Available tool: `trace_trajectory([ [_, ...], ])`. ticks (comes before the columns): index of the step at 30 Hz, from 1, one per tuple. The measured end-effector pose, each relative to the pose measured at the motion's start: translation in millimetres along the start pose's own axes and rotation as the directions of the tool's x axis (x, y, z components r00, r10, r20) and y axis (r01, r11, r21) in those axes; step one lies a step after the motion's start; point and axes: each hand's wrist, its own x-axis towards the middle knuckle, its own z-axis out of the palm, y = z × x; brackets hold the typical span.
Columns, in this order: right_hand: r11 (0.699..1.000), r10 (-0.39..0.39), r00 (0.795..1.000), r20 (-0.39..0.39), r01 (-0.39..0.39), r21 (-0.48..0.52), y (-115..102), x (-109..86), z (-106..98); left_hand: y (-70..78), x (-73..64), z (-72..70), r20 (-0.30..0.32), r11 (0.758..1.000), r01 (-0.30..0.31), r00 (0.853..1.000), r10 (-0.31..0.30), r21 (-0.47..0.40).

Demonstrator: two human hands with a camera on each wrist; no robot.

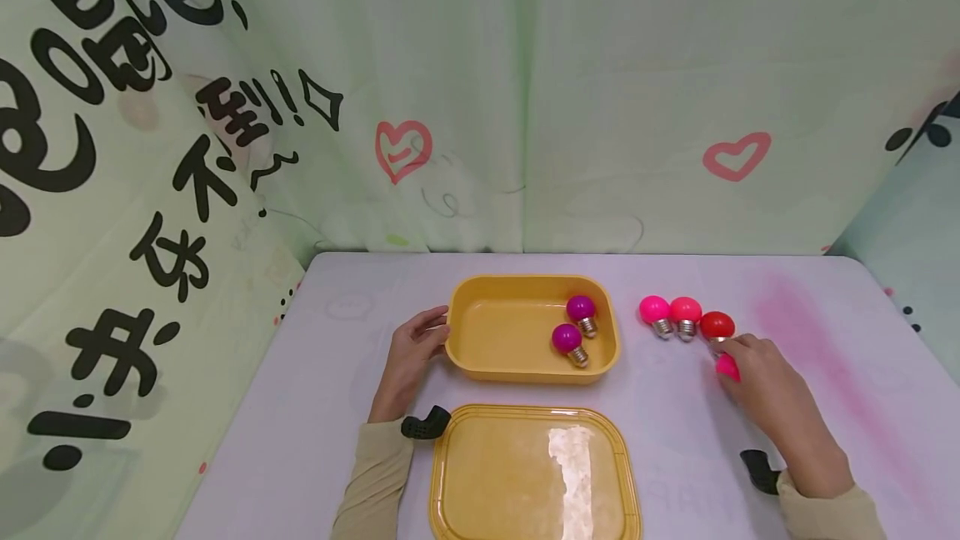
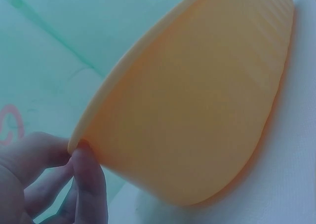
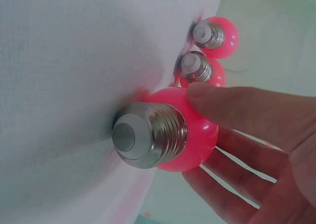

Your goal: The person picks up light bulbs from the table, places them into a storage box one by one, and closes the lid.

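Two purple bulbs [image 1: 567,338] with metal screw bases lie toward the right end of a deep yellow box [image 1: 487,375]. My left hand [image 1: 415,346] pinches the box's left rim; up close, the fingertips [image 2: 88,157] meet at that rim. My right hand [image 1: 768,386] holds a pink bulb [image 3: 185,130] between the thumb and fingers, its screw base facing the wrist camera. In the head view this hand covers most of that bulb. Just beyond the fingers lies a red bulb [image 1: 717,324], in a row with two pink bulbs [image 1: 654,309] to its left.
A flat yellow lid [image 1: 510,473] with a raised edge lies on the white table in front of the box. Printed cloth walls [image 1: 600,107] rise at the back and both sides. Black cameras [image 1: 426,423] are strapped to the wrists.
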Motion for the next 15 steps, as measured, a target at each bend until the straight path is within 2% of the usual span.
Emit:
trace_trajectory([
  [3, 1.0, 0.019, 1.0, 0.016, -0.019, 0.012, 1, 0.2, 0, 1.9, 0.4, -0.2, 0.008, 1.0, 0.012, 1.0, -0.012, 0.005],
  [5, 0.999, 0.028, 0.999, 0.022, -0.028, 0.019, 1, 0.7, -1, 10.3, -4.6, 1.2, 0.012, 1.0, 0.014, 1.0, -0.014, 0.013],
  [8, 0.998, 0.057, 0.997, 0.044, -0.058, 0.023, 2, 1.7, -3, 11.1, -4.6, 1.7, 0.008, 1.0, 0.015, 1.0, -0.015, 0.025],
  [11, 0.996, 0.086, 0.994, 0.06, -0.088, 0.029, 0, 1.5, -4, 6.8, -3.4, 1.9, -0.002, 1.0, 0.002, 1.0, -0.002, 0.022],
  [15, 0.995, 0.086, 0.995, 0.049, -0.088, 0.042, -2, 0.5, -3, 1.0, -1.6, 1.3, -0.008, 1.0, -0.012, 1.0, 0.012, 0.013],
])
